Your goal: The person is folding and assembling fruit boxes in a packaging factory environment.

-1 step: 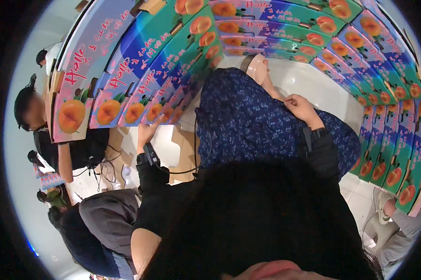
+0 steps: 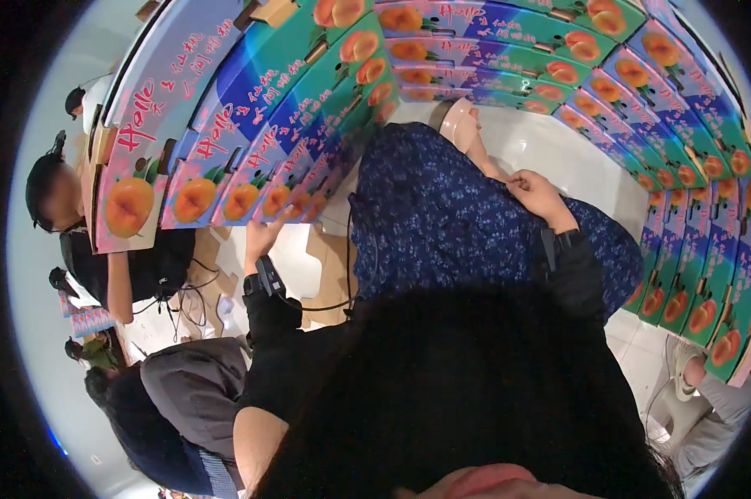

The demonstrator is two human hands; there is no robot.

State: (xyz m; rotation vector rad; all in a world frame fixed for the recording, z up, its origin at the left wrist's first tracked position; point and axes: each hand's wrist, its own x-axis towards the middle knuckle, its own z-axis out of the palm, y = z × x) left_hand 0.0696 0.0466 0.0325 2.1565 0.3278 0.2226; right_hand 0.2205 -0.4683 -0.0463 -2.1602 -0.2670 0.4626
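Fingers of my left hand [image 2: 264,237] reach up to the lower edge of a fruit carton [image 2: 277,200] in the left stack and touch it; their tips are partly lost against its print. The cartons are pink, blue and green with pictures of peaches. A black band with a small device [image 2: 267,274] sits on my left wrist, a cable running from it. My right hand [image 2: 537,196] rests on the dark blue patterned dress [image 2: 475,216] over my knee. Its fingers are bent together at the hem beside my bare leg; anything between them is too small to make out.
More peach cartons [image 2: 492,54] stand in stacks ahead, with another stack [image 2: 696,283] at the right. My foot wears a pale shoe [image 2: 456,125] on the white floor [image 2: 550,150]. At the left a person in a black cap [image 2: 47,187] is near the cartons; cables [image 2: 192,303] hang there.
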